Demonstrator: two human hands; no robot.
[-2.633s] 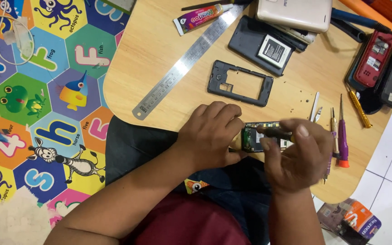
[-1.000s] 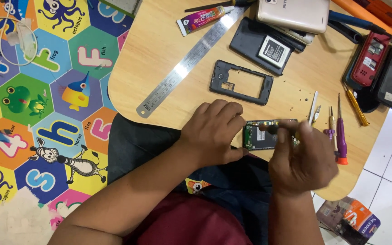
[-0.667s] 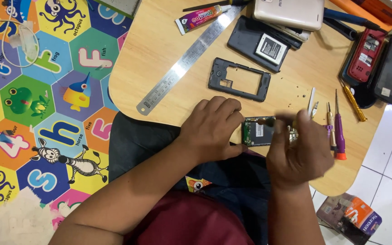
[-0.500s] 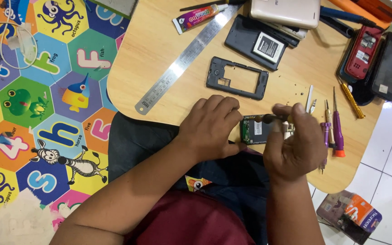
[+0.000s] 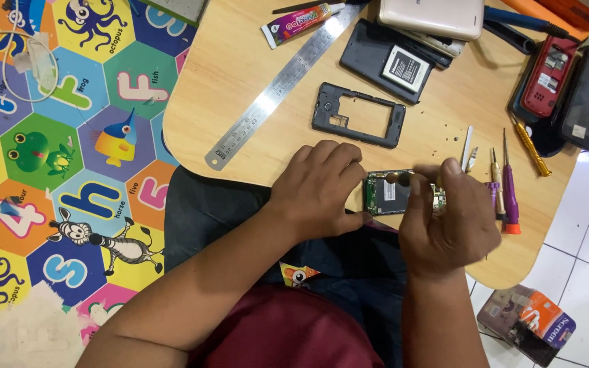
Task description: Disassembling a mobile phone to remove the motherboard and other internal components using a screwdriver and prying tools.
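A: Locate the circuit board (image 5: pixel 393 194).
B: Frame centre, near counter (image 5: pixel 240 75) edge, long axis left-right. Left hand (image 5: pixel 318 191) curled, clamping its left end. Right hand (image 5: pixel 448 221) pinches closed over its right end. Black phone frame (image 5: pixel 357 125) lies beyond.

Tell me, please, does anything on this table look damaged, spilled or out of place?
Nothing looks spilled. A phone is taken apart: its black frame lies alone on the wooden table, and both hands, left and right, hold the bare circuit board. Small specks, perhaps screws, are scattered near the tweezers.
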